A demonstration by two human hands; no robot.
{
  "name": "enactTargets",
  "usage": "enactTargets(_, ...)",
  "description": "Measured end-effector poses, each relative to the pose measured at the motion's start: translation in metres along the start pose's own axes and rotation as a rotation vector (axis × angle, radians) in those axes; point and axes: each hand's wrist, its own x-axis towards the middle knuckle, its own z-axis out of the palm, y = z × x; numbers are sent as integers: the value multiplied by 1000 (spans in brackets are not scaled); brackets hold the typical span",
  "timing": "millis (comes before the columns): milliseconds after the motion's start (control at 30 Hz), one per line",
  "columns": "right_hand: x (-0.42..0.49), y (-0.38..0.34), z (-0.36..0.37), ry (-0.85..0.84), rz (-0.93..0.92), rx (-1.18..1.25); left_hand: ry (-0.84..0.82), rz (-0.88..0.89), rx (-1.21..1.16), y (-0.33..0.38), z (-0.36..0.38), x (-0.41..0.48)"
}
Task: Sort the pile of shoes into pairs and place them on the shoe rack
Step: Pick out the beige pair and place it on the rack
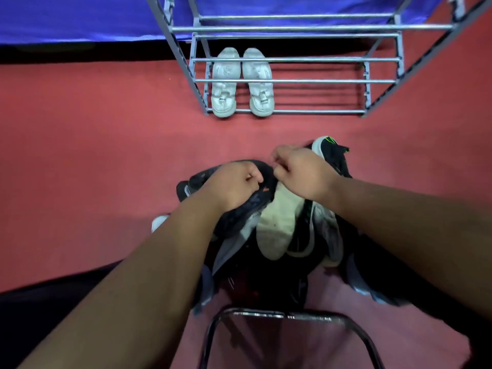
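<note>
**Two hands on the heap, one pair shelved**

One pair of white chunky-soled sneakers [241, 82] already sits side by side, soles up, at the left end of the lowest tier of the grey metal-tube shoe rack [292, 81]; the remainder of that tier, to the right of them, is bare bars. The rack is the landmark here: it stands on the red carpeted floor [80, 129], and the heap of dark, unsorted shoes [266, 235] lies on the near side of it, well apart from its front rail.

Going left to right across the heap: the left hand [234, 185] rests curled on a black sneaker with a grey side panel [202, 179], fingers folded in over its upper; whether it truly clamps the shoe I cannot tell. Just right of it lies an upturned shoe showing a pale, worn sole [277, 225], its long axis running roughly toward the rack. The right hand [300, 171] is closed above that sole's far end, fingertips pinched together on something small, perhaps a lace or tab; what exactly is too blurred to say. Beyond it, nearest the rack, pokes a black sneaker with a white toe and green accent [330, 150].

Judging by this, the pale-soled shoe lies directly under and toward the person from the right hand, so that hand is nearer for lifting it, then carrying it away toward the rack's empty right span
</note>
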Motion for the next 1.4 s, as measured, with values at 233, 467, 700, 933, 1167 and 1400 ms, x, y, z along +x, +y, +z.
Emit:
enactTargets(233, -93, 4, 12, -452, 167, -310, -156, -51, 295, -7, 57, -65)
enactTargets(467, -110, 18, 41, -588, 200, -512, -298, -237, 263, -48, 120, -63)
enactTargets(700, -103, 28, 57, -629, 95, -666, -202, -255, 366, -18, 151, -52)
enactTargets(933, -88, 46, 52, -378, 201, -519, -165, -347, 210, -16, 134, -41)
enactTargets(1167, -63, 49, 40, -127, 26, -349, -276, -281, -196, 11, 26, -26)
enactTargets(1400, -40, 23, 24, -115, 368, 465, 238, -168, -566, 7, -10, -18)
